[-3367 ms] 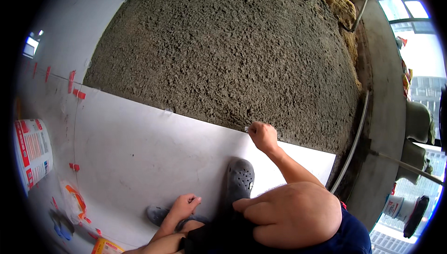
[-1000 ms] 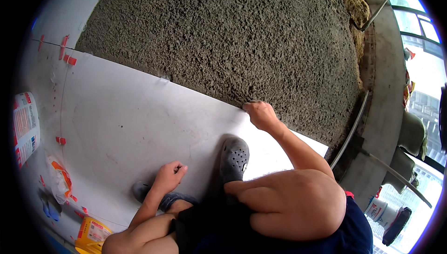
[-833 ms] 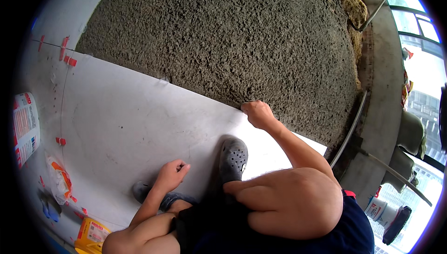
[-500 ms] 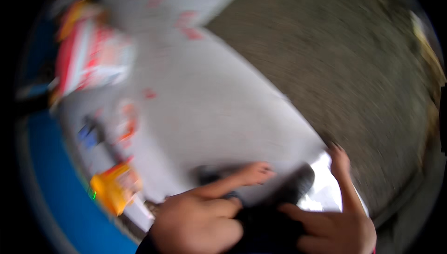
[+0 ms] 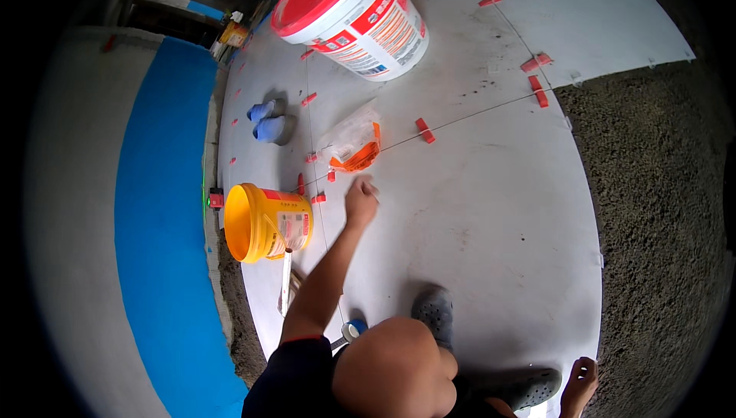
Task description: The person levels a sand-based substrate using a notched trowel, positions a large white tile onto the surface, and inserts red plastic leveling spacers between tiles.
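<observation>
My left hand is stretched forward over a light grey floor tile, its fingers curled in; whatever they may hold is hidden. Just beyond it lies a clear plastic bag with an orange panel. A red tile-levelling wedge sits in the seam close to that hand. Low at the right, my right hand hangs near the tile's edge, fingers curled, and I cannot make out anything in them. A yellow bucket is tipped on its side left of my left forearm.
A white bucket with a red lid stands on the tiles. Several red wedges mark the seams. Blue-handled objects lie at left, beside a blue wall band. Rough grey mortar borders the tiles at right. A tape roll lies by my knee.
My view has swung left and steadied from blur. My left hand has reached forward, from over my feet to beside the plastic bag. The right hand now shows lower in the picture.
</observation>
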### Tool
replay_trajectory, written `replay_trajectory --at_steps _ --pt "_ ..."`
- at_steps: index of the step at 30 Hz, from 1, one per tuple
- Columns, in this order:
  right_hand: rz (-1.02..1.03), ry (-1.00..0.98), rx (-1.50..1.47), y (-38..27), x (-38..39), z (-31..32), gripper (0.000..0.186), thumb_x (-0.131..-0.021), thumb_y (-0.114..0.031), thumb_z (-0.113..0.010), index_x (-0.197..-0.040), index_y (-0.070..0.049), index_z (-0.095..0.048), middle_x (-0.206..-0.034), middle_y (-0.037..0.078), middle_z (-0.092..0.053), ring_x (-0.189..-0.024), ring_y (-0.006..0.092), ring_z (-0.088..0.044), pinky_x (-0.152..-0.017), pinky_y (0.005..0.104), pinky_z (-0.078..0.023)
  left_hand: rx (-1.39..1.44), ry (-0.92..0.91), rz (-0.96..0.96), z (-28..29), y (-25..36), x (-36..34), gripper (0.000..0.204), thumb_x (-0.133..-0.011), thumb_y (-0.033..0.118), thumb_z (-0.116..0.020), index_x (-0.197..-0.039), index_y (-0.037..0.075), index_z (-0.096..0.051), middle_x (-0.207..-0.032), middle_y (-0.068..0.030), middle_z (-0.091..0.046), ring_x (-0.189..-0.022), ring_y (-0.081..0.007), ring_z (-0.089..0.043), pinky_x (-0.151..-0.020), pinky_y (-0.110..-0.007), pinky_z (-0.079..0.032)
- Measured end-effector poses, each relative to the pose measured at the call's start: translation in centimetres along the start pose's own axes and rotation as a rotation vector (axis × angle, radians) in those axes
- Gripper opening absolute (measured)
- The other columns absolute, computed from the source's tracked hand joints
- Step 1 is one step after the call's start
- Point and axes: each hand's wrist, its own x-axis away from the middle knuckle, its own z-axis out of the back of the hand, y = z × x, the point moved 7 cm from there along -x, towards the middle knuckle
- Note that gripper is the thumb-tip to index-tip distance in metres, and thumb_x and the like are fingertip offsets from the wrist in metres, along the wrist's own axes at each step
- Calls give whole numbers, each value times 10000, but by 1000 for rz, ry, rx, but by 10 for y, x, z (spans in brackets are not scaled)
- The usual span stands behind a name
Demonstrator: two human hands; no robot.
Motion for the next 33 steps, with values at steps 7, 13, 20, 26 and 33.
replay_trajectory --at_steps 7,13,20,26,33 --pt "-63 -364 99 -32 12 -23 294 -964 -370 -654 -1134 -143 -730 -965 151 -739 -854 281 -705 -756 397 -560 -773 243 -180 29 -79 -149 321 -891 76 -547 -1202 46 -623 -1112 -234 -677 -989 -416 -668 -855 -487 -540" --pt "-284 -446 26 -20 42 -29 355 -968 -385 -657 -1196 -117 -706 -990 135 -745 -883 238 -701 -773 381 -550 -978 213 -24 37 -145 -201 314 -881 160 -572 -1166 64 -659 -1146 -210 -685 -924 -402 -682 -819 -501 -534" --pt "-650 -243 -392 57 108 -13 213 -943 -169 -624 -937 40 -663 -815 104 -672 -776 191 -655 -627 311 -508 -1395 132 -476 21 -89 -175 319 -949 243 -522 -1156 47 -665 -1136 -162 -694 -927 -375 -668 -888 -506 -483" --pt "-829 -344 -517 67 160 26 428 -938 -326 -675 -1156 41 -652 -1020 126 -692 -989 220 -652 -905 364 -509 133 -290 137 10 -45 -8 142 -918 185 -590 -1019 86 -595 -905 -59 -593 -738 -197 -526 -681 -365 -424" --pt "-616 -629 -871 69 152 -38 370 -1000 -339 -632 -1199 -28 -653 -1050 57 -696 -949 136 -647 -860 295 -521 388 -1107 278 -96 97 229 121 -889 122 -666 -931 126 -553 -750 15 -518 -576 -79 -412 -522 -242 -359"
